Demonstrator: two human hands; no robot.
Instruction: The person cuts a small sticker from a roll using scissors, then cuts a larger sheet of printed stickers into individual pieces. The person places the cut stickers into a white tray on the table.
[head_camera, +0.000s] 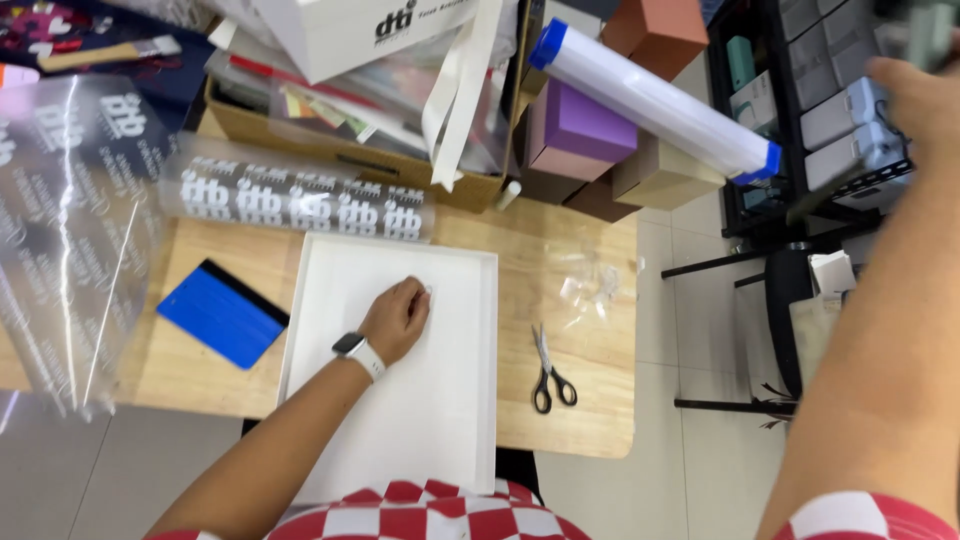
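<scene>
wooden table (590, 350), tiled floor (700, 440), perhaps shelving (800, 100)

Left hand (397, 318) down flat-ish, fingers curled loosely, knuckles up, forearm angling in from lower left, wrist straight. Right hand (915, 100) up high at the far right edge, arm stretched out and away, fingers cut off by the frame, grip unreadable.
</scene>
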